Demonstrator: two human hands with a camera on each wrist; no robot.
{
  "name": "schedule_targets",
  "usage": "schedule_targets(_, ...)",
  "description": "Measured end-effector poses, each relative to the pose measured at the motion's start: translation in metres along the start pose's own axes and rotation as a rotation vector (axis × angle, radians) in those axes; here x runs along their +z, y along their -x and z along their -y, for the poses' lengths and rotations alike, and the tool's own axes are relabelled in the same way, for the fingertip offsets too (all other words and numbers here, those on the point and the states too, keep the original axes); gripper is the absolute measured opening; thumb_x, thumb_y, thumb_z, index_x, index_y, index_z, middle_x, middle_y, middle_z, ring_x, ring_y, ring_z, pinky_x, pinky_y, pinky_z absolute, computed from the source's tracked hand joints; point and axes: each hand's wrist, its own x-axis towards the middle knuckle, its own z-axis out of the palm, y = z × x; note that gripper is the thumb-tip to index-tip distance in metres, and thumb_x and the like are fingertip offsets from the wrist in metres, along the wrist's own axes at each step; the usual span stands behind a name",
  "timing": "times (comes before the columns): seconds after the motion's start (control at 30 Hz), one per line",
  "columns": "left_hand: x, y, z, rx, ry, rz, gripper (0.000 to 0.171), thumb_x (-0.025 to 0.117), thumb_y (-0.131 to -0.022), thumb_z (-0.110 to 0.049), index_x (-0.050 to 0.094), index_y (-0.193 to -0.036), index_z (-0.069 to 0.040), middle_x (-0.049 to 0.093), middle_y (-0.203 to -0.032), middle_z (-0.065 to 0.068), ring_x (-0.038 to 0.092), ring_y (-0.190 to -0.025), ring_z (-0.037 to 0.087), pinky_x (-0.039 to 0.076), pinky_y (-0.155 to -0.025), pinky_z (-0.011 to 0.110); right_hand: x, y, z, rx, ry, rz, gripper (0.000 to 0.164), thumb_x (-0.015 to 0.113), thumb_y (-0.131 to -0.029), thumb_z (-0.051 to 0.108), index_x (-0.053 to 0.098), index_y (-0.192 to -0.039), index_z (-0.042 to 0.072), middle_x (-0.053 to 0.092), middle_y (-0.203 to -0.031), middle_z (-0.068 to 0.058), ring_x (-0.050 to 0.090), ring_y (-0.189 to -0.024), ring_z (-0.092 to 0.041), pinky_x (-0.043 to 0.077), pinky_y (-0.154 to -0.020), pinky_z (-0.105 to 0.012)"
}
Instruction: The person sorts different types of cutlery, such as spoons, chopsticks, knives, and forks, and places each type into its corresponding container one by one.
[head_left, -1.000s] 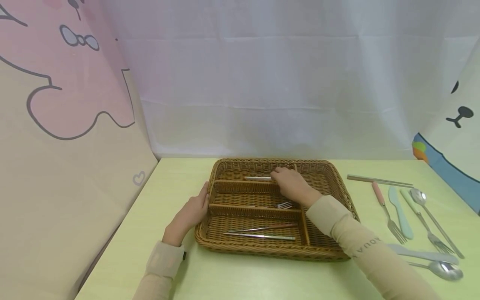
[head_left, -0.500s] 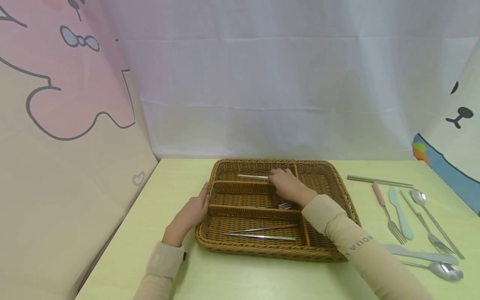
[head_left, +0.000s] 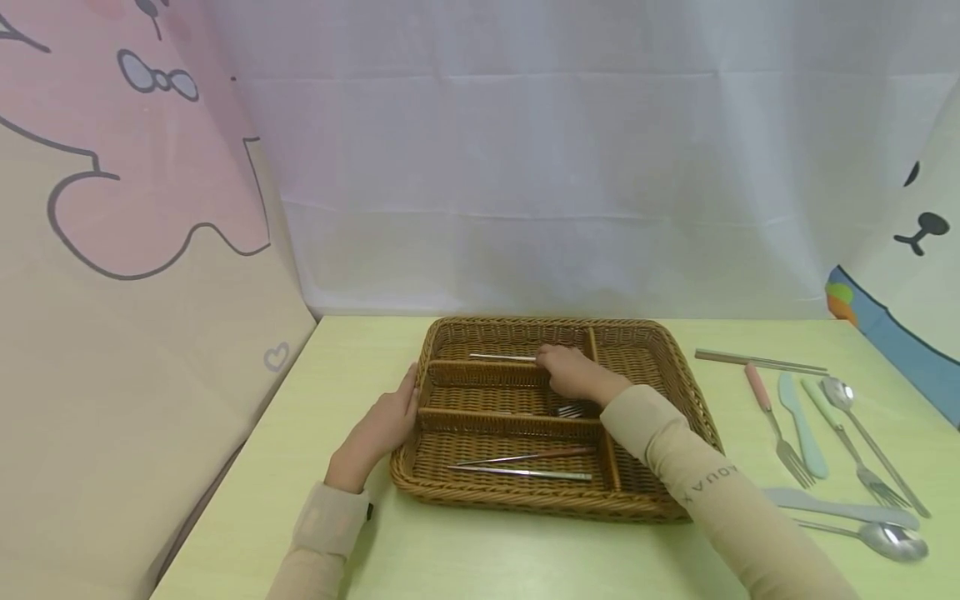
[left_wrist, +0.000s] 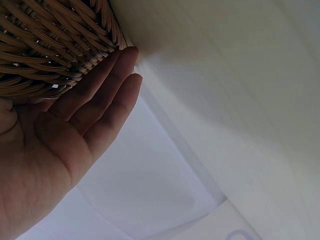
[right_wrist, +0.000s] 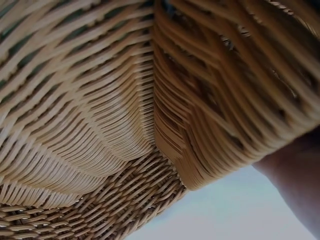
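Note:
My left hand (head_left: 384,425) lies along the left outer side of the brown wicker cutlery basket (head_left: 525,498). In the left wrist view, its straight fingers (left_wrist: 107,112) touch the woven wall. My right hand (head_left: 572,371) reaches into the back compartment, where its fingertips hold one end of a thin silvery piece of cutlery (head_left: 501,357). The rest of that piece points left, and its held end is hidden. A fork (head_left: 570,412) shows its tines in the middle compartment. Thin chopsticks (head_left: 525,473) lie in the front one. Wicker fills most of the right wrist view.
Right of the basket lie metal chopsticks (head_left: 757,361), a pink-handled fork (head_left: 791,460), a mint knife (head_left: 806,437), a green-handled fork (head_left: 825,407), a long spoon (head_left: 837,392), a grey knife (head_left: 840,507) and another spoon (head_left: 892,542). A white curtain (head_left: 525,167) hangs behind the table.
My right hand has moved slightly left and lower in the back compartment, with the silvery piece sliding left and more of it showing. My left hand has stayed at the basket's side.

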Motion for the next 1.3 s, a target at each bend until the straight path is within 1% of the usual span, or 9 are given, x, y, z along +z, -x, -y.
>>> schedule_targets(0.13, -0.001, 0.001, -0.001, 0.001, 0.007, 0.008, 0.051, 0.025, -0.101, -0.019, 0.006, -0.146, -0.003, 0.039, -0.047, 0.000, 0.031, -0.035, 0.011, 0.038, -0.042, 0.030, -0.001, -0.001, -0.003, 0.009, -0.043, 0.035, 0.042, 0.036, -0.085, -0.012, 0.047, -0.125, -0.010, 0.039, -0.136, -0.029, 0.035, -0.124, -0.042, 0.029, -0.102, -0.059)
schedule_targets(0.3, -0.001, 0.001, -0.001, 0.001, 0.019, 0.014, 0.051, 0.025, -0.101, -0.019, 0.005, -0.146, -0.003, 0.038, -0.045, -0.001, 0.029, -0.034, 0.010, 0.037, -0.040, 0.029, -0.002, 0.000, -0.004, 0.007, -0.076, 0.059, 0.039, 0.035, -0.087, -0.010, 0.046, -0.125, -0.012, 0.041, -0.134, -0.030, 0.036, -0.123, -0.043, 0.032, -0.103, -0.054)
schedule_targets(0.53, -0.002, 0.001, -0.001, 0.006, 0.016, 0.014, 0.051, 0.025, -0.101, -0.020, 0.004, -0.146, -0.004, 0.040, -0.045, 0.000, 0.030, -0.034, 0.010, 0.037, -0.040, 0.029, -0.002, 0.000, -0.006, -0.017, -0.101, 0.038, 0.040, 0.035, -0.086, -0.013, 0.046, -0.125, -0.013, 0.046, -0.130, -0.031, 0.041, -0.119, -0.042, 0.038, -0.100, -0.051)
schedule_targets(0.73, -0.001, 0.001, 0.000, 0.018, 0.016, 0.008, 0.051, 0.025, -0.101, -0.019, 0.006, -0.146, -0.002, 0.039, -0.045, -0.001, 0.029, -0.034, 0.010, 0.036, -0.039, 0.028, -0.001, 0.002, -0.008, 0.002, -0.084, 0.021, 0.043, 0.035, -0.086, -0.012, 0.047, -0.127, -0.007, 0.050, -0.128, -0.026, 0.045, -0.116, -0.039, 0.040, -0.097, -0.051)
schedule_targets(0.9, -0.001, 0.001, 0.000, 0.011, 0.021, 0.013, 0.051, 0.025, -0.101, -0.019, 0.006, -0.146, -0.003, 0.039, -0.045, -0.001, 0.029, -0.033, 0.010, 0.036, -0.038, 0.028, -0.003, 0.004, -0.009, -0.007, -0.019, -0.043, 0.040, 0.039, -0.086, -0.010, 0.052, -0.123, -0.003, 0.058, -0.119, -0.021, 0.054, -0.106, -0.035, 0.047, -0.089, -0.050)
schedule_targets(0.97, -0.001, 0.001, 0.000, 0.006, 0.020, 0.013, 0.051, 0.025, -0.101, -0.019, 0.005, -0.146, -0.003, 0.039, -0.045, 0.000, 0.029, -0.034, 0.010, 0.036, -0.039, 0.028, -0.005, 0.006, -0.009, -0.019, 0.000, -0.078, 0.038, 0.041, -0.086, -0.009, 0.054, -0.121, -0.003, 0.061, -0.114, -0.021, 0.057, -0.101, -0.034, 0.049, -0.085, -0.049)
schedule_targets(1.17, -0.001, 0.001, 0.000, 0.004, 0.010, 0.009, 0.051, 0.025, -0.101, -0.019, 0.004, -0.146, -0.004, 0.040, -0.047, 0.000, 0.030, -0.035, 0.011, 0.037, -0.040, 0.029, -0.010, 0.013, -0.008, -0.026, 0.060, -0.177, 0.032, 0.046, -0.087, -0.004, 0.057, -0.116, -0.003, 0.063, -0.108, -0.019, 0.059, -0.095, -0.032, 0.051, -0.082, -0.049)
schedule_targets(1.27, -0.001, 0.001, 0.000, 0.007, 0.017, 0.007, 0.051, 0.025, -0.101, -0.019, 0.005, -0.146, -0.004, 0.039, -0.047, 0.000, 0.030, -0.035, 0.011, 0.037, -0.040, 0.029, -0.013, 0.015, -0.009, -0.007, 0.095, -0.224, 0.028, 0.048, -0.085, -0.003, 0.060, -0.110, -0.002, 0.065, -0.097, -0.016, 0.059, -0.083, -0.029, 0.053, -0.073, -0.045)
schedule_targets(1.3, -0.001, 0.001, 0.000, 0.007, 0.016, 0.006, 0.051, 0.025, -0.101, -0.019, 0.005, -0.146, -0.004, 0.039, -0.047, 0.000, 0.030, -0.035, 0.011, 0.037, -0.040, 0.029, -0.014, 0.016, -0.009, -0.002, 0.105, -0.241, 0.027, 0.049, -0.085, -0.002, 0.060, -0.109, -0.001, 0.065, -0.095, -0.016, 0.059, -0.082, -0.029, 0.054, -0.070, -0.044)
